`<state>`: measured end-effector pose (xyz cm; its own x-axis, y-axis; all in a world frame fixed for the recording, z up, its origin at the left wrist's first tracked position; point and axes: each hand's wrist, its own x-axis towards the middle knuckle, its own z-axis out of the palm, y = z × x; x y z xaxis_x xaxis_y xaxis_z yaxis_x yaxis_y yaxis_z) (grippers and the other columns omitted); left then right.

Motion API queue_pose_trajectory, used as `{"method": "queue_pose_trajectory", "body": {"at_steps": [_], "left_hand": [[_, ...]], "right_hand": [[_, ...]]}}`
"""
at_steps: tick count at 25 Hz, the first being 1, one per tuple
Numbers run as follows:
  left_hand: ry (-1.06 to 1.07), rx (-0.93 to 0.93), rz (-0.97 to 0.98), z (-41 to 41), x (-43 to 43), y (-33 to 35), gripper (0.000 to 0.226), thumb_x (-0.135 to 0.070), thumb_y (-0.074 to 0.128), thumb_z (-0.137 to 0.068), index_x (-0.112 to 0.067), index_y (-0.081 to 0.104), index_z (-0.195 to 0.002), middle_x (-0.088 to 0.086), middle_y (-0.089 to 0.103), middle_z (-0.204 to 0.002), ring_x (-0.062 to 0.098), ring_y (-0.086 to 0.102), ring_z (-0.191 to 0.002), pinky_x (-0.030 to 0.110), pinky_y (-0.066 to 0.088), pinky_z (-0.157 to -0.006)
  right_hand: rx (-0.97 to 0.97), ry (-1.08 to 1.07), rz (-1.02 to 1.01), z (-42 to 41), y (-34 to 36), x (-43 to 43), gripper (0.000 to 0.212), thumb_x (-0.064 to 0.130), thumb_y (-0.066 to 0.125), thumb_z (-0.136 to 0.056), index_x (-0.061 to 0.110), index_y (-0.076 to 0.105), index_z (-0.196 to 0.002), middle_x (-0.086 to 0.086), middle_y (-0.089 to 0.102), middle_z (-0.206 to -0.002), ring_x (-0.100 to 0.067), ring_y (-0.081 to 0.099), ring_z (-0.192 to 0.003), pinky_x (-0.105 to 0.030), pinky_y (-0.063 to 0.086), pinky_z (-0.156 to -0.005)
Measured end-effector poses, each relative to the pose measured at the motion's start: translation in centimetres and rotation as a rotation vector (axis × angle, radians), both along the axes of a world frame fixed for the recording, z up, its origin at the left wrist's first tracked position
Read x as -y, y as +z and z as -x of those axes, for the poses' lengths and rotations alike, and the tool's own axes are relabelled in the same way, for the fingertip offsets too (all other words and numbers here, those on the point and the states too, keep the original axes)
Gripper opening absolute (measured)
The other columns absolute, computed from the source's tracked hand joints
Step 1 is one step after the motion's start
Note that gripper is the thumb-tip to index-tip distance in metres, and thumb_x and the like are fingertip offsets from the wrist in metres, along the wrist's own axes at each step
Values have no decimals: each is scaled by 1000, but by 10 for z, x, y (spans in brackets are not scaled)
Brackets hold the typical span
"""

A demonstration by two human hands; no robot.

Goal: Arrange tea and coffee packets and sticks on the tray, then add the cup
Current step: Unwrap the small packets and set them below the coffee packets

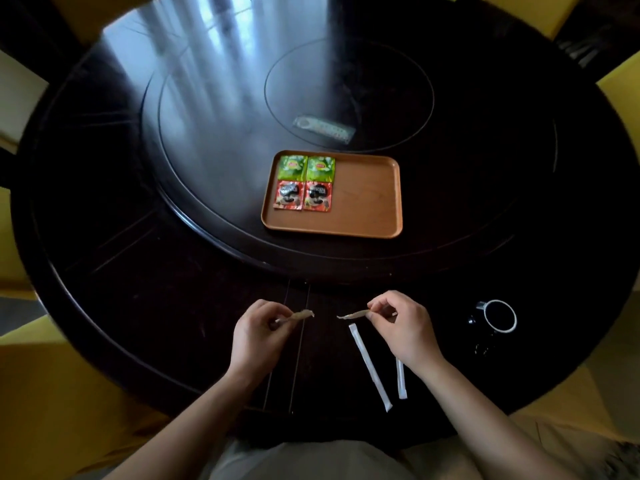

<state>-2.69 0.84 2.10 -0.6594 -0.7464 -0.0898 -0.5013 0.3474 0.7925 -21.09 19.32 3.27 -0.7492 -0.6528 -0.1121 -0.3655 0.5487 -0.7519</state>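
Observation:
A brown tray (367, 202) lies on the dark round table. In its left part lie two green tea packets (307, 167) above two red coffee packets (302, 196). Near the table's front edge my left hand (258, 336) pinches a small tan stick packet (302, 315). My right hand (401, 325) pinches another tan stick packet (353, 314), and the two point toward each other. Two white paper sticks (370, 367) lie on the table under my right hand, one partly hidden by the wrist. A dark cup with a white rim (498, 316) stands at the right.
A clear plastic wrapped item (323, 129) lies beyond the tray on the table's raised round centre (194, 140). Yellow chairs (620, 98) ring the table. My lap shows at the bottom edge.

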Motion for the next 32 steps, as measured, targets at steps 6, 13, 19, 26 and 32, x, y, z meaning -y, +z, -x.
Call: {"method": "queue_pose_trajectory", "body": {"at_steps": [6,13,19,26,32], "left_hand": [[26,-78,140,45,68,19,13,-10,83,-74,-20,74,-75,-7,63,-79,6,62,-72,17,47,-64],[-9,-135,221,113,131,8,8,-6,81,-76,-11,76,-79,-1,62,-88,14,64,-74,34,56,-68],[-157,-71,293,124,149,-18,7,-9,78,-80,-12,75,-84,0,61,-96,17,63,-83,37,57,-68],[-274,-121,285,127,145,-21,9,-5,75,-81,-13,73,-84,-2,69,-101,12,67,-89,33,59,-70],[-281,-21,487,128,153,-21,16,-7,67,-79,-16,75,-89,10,67,-120,32,58,-115,49,48,-88]], "right_hand": [[-75,-54,27,26,19,59,16,15,77,-82,20,65,-74,7,66,-71,-8,63,-68,-26,53,-62],[-236,-65,67,77,14,139,18,7,80,-77,12,63,-74,3,65,-76,-15,59,-69,-30,51,-60],[-211,-90,116,90,-12,150,18,-2,79,-76,10,65,-79,-1,73,-93,-14,67,-85,-28,57,-74],[-154,-140,143,93,-16,154,15,1,78,-78,11,67,-80,3,74,-93,-8,66,-85,-9,46,-79],[-66,-264,136,97,-17,143,17,5,76,-81,19,66,-79,11,71,-90,3,64,-85,-3,43,-73]]}}
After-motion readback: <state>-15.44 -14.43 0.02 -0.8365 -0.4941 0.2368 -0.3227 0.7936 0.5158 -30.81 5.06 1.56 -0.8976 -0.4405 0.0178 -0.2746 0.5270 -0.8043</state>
